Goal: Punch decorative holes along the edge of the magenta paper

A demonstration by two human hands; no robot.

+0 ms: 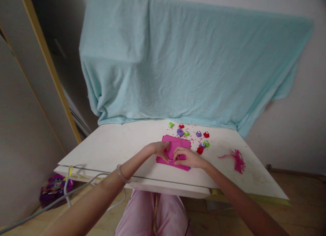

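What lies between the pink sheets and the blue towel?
In the head view, small green, red and purple pieces with eyes and scattered pink bits lie there on the white tabletop.

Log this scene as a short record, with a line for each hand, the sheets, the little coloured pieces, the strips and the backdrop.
Left hand: over pink sheets, thumb and fingers apart
Right hand: over the same sheets, fingers bent; anything pinched is too small to tell
Pink sheets: overlapping on the white table, small holes in the top one
Coloured pieces: red, green and purple, with eye-like spots, beyond the sheets
Pink strips: bunched toward the table's right
Backdrop: light blue cloth
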